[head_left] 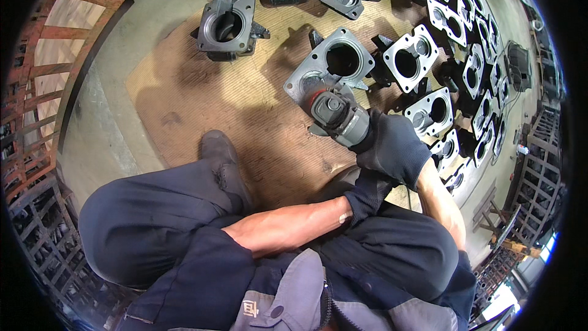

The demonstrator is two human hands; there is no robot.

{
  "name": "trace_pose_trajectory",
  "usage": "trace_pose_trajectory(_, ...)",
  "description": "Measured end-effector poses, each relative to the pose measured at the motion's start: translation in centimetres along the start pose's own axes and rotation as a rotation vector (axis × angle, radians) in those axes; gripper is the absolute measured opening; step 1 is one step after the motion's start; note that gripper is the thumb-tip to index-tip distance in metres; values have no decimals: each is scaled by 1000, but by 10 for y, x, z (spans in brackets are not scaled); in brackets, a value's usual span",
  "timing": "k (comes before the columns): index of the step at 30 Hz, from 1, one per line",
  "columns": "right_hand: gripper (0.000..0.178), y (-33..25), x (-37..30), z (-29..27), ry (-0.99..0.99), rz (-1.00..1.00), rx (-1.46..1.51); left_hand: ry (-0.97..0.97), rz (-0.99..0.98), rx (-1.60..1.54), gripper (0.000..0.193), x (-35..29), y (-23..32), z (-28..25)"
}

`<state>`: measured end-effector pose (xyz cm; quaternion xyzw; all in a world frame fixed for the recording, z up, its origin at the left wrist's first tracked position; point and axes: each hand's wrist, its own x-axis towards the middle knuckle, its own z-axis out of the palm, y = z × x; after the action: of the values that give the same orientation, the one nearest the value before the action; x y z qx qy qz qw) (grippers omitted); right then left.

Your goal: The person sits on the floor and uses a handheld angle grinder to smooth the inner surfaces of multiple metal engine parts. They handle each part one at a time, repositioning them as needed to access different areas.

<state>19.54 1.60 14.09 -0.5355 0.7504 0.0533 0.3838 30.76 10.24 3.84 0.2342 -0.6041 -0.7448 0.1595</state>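
Observation:
My right hand point(398, 147), in a dark work glove, is wrapped round the body of a grey and black angle grinder point(349, 122). The grinder's head lies over the near end of a metal casting point(358, 70), where a bit of reddish disc point(313, 97) shows. This casting has a bright flat face, one dark round bore and corner holes. My left hand point(370, 196), also gloved, reaches in beneath the right one at the rear of the grinder. Its fingers are hidden, so I cannot see its grip.
Several similar castings point(409, 61) stand in rows to the right, and another casting point(228, 18) stands at the far left. They rest on a brown ribbed sheet point(177, 104). My shoe point(220, 159) is near its front. Rusty metal racks point(79, 43) line the left side.

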Motion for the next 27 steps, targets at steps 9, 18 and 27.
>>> trace_pose_trajectory(9, 52, 17, 0, 5, 57, 96, 40, -45, -169, -472, 26, 15, -8, 13)
trace_pose_trajectory(18, 49, 7, 4, 13, 6, 6, 1, 25, -55, -109, 32, 1, -28, 15)
trace_pose_trajectory(27, 55, 18, -4, 6, 69, 40, 63, -105, -168, -212, 30, 16, -11, 13)
